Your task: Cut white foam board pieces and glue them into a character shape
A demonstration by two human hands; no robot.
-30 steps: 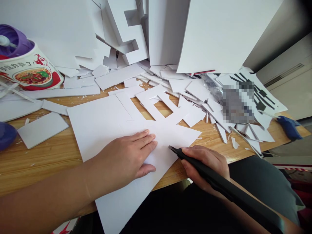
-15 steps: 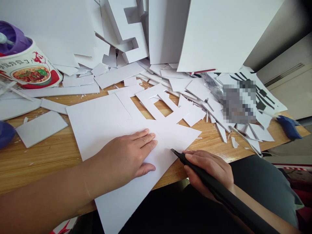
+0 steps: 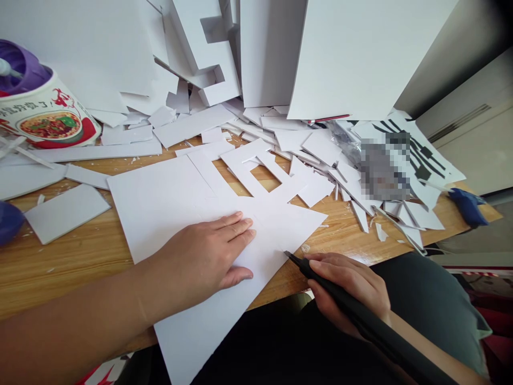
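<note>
A large white board sheet (image 3: 160, 214) lies at an angle on the table, its lower corner hanging past the front edge. Flat on this sheet rests my left hand (image 3: 218, 254), fingers stretched together and thumb apart, gripping nothing. My right hand (image 3: 352, 283) is closed around a black craft knife (image 3: 340, 297), held like a pen. The knife's short blade points left and meets the sheet near its right front edge. A faint line shows on the board by the tip. Just behind the sheet is a white piece with rectangular openings (image 3: 250, 184).
White offcuts (image 3: 320, 149) pile up across the back of the wooden table (image 3: 72, 267). Tall white panels (image 3: 352, 59) stand behind them. A printed noodle tub (image 3: 52, 117) is at the left, a blue object (image 3: 467, 207) at the right edge. A red pencil (image 3: 331, 118) lies by the panels.
My right hand and the knife have moved slightly right and toward me, the tip now closer to the sheet's edge. My left hand stays pressed on the sheet. The view has shifted a little.
</note>
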